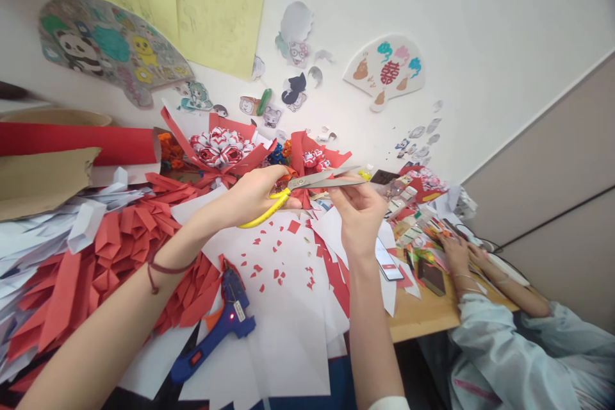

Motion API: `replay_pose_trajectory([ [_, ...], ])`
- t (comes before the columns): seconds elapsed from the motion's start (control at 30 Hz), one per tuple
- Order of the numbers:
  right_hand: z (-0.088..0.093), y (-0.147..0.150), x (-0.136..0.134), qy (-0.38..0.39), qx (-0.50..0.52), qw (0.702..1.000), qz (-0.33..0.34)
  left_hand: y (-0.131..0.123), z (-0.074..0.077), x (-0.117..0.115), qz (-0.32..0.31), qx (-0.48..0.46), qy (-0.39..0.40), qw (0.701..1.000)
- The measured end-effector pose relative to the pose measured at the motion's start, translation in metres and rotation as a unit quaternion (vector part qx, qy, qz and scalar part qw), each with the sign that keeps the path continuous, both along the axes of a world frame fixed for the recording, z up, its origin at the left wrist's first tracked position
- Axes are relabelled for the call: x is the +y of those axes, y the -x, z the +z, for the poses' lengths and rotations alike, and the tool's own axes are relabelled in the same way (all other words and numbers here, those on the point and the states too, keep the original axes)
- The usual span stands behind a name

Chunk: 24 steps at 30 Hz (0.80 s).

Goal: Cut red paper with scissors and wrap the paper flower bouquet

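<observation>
My left hand grips a pair of scissors with yellow handles, raised above the white paper. Its blades point right and are parted a little. Close by the blade tips, my right hand is closed in a pinch; what sits between its fingers is hidden. Beneath both hands lie white paper sheets scattered with small red paper scraps. A blue glue gun rests on the sheets below my left hand, its small red light lit.
Folded red paper pieces and white ones pile up at left. Red-wrapped paper bouquets stand along the wall. A phone lies right of my right forearm. Another person's hands work among clutter at far right.
</observation>
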State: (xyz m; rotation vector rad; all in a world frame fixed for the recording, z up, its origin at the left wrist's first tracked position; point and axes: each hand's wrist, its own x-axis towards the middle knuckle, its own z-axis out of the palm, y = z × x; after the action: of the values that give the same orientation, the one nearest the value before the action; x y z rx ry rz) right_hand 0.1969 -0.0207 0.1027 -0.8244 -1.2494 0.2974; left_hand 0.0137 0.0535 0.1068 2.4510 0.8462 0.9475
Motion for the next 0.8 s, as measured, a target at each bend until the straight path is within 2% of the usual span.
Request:
replay_pose_trajectory([
  [0.4, -0.010, 0.013, 0.004, -0.017, 0.095, 0.995, -0.007, -0.012, -0.001, -0.008, -0.017, -0.040, 0.024, 0.999],
  [0.6, -0.012, 0.011, 0.005, -0.002, 0.092, 0.996, 0.006, -0.017, -0.006, -0.009, -0.031, -0.051, 0.053, 0.997],
  [0.8, -0.008, 0.004, 0.001, 0.023, 0.058, 0.998, -0.005, -0.019, -0.008, -0.009, 0.001, -0.038, 0.038, 0.999],
])
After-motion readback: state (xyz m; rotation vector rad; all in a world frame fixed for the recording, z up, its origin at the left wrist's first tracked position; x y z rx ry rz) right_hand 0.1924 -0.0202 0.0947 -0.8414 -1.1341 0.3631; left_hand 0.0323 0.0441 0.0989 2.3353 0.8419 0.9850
